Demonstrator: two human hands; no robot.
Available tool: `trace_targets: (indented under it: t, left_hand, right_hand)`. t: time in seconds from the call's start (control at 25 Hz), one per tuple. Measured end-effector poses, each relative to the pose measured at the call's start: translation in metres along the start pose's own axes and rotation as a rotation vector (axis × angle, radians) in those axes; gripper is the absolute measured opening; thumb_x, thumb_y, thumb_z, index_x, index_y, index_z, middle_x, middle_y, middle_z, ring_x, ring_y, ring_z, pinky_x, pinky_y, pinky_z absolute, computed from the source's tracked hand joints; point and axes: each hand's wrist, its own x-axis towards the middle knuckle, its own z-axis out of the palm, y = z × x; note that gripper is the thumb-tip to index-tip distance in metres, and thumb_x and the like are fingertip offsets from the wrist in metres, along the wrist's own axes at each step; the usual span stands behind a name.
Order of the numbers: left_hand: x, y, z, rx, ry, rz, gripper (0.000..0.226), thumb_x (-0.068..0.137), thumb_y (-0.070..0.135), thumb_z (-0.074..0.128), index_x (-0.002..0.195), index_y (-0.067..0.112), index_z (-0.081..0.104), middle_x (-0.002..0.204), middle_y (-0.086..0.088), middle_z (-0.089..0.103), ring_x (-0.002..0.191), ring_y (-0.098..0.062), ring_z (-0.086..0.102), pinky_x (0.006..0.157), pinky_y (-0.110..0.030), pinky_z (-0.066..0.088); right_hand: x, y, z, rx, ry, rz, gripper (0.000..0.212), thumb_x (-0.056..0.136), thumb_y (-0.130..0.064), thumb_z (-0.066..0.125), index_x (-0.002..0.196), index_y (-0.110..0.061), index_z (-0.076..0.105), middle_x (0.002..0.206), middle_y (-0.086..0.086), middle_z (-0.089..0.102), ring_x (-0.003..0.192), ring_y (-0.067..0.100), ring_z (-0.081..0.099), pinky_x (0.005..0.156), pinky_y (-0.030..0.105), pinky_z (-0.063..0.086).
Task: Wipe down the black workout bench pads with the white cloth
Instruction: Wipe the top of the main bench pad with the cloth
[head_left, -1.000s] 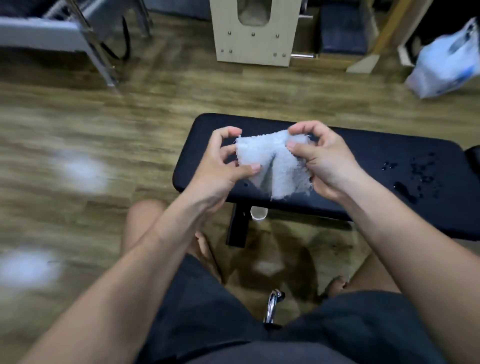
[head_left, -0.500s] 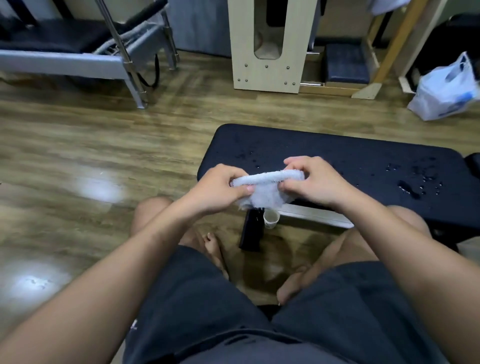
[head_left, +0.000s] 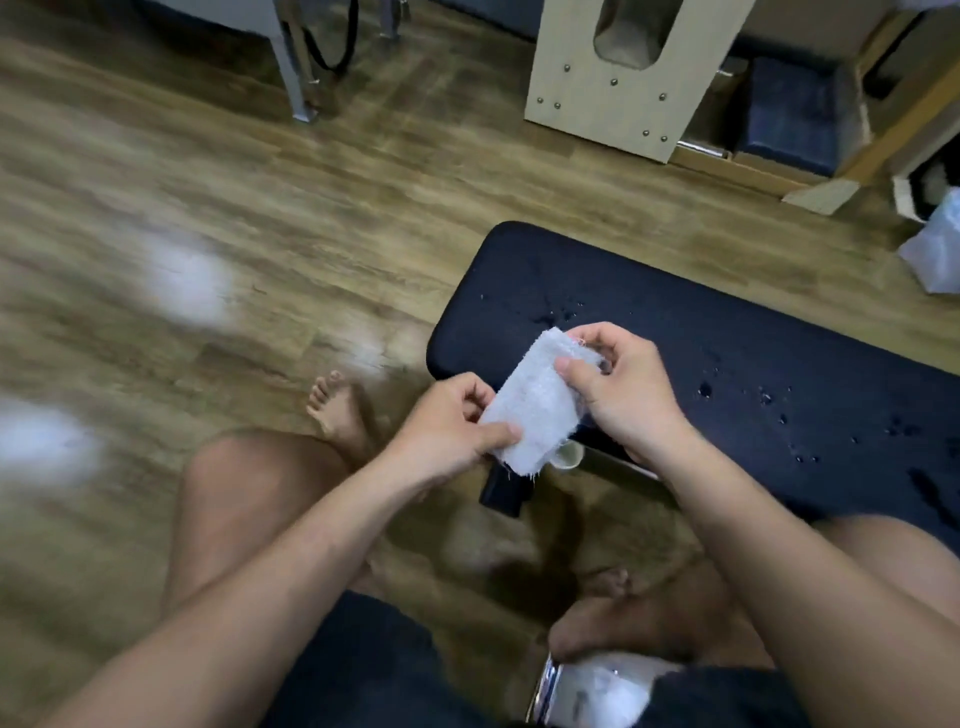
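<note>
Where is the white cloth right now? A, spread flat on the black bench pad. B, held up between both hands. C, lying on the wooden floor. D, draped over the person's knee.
B: the left hand pinches the lower end of the white cloth and the right hand pinches its upper end, holding it folded in front of the near edge of the black bench pad.

Dim, warm light is coming from overhead, laying pale glare patches (head_left: 187, 280) on the wooden floor (head_left: 363, 171). Motion blur is smearing the floor at left, while the white cloth (head_left: 535, 410) is showing fairly sharp. The wide lens is bending lines near the edges; water droplets (head_left: 706, 388) are glinting faintly.
</note>
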Motion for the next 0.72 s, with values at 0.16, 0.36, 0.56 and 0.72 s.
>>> trace_targets:
  t: [0.16,0.36,0.56,0.72]
  left_hand:
    - [0.055,-0.019,-0.019,-0.174,0.097,-0.04,0.019,0.086,0.011,0.072,0.082,0.012,0.053,0.075,-0.009,0.071,0.063,-0.021,0.071,0.06,-0.032,0.057]
    - [0.088,-0.025,-0.036,0.704,0.234,0.09,0.02,0.088,0.043,0.06,0.098,0.027,0.056,0.099,0.006,0.062,0.094,-0.022,0.06,0.079,-0.041,0.051]
    - [0.09,-0.04,-0.041,0.993,0.232,0.252,0.052,0.08,0.037,0.07,0.122,0.009,0.058,0.129,-0.009,0.057,0.116,-0.029,0.056,0.088,-0.043,0.053]
    - [0.094,-0.06,-0.037,1.035,0.26,0.375,0.061,0.078,0.035,0.057,0.126,-0.002,0.06,0.133,-0.02,0.058,0.127,-0.034,0.054,0.101,-0.048,0.049]
  right_hand:
    - [0.085,-0.006,0.041,-0.225,-0.039,-0.152,0.008,0.083,-0.022,0.068,0.089,-0.028,0.066,0.081,-0.01,0.068,0.074,0.016,0.063,0.071,0.031,0.052]
    - [0.134,0.008,0.076,-0.721,-0.029,-0.281,0.031,0.087,-0.024,0.062,0.117,-0.021,0.062,0.117,0.0,0.06,0.105,0.023,0.057,0.088,0.032,0.045]
    - [0.09,0.04,0.091,-0.979,-0.058,-0.636,0.045,0.093,-0.039,0.048,0.123,-0.009,0.064,0.132,0.013,0.058,0.122,0.036,0.051,0.102,0.047,0.042]
    - [0.113,0.05,0.092,-1.108,-0.149,-0.706,0.052,0.102,-0.036,0.029,0.127,-0.004,0.061,0.135,0.018,0.056,0.125,0.037,0.052,0.107,0.045,0.041]
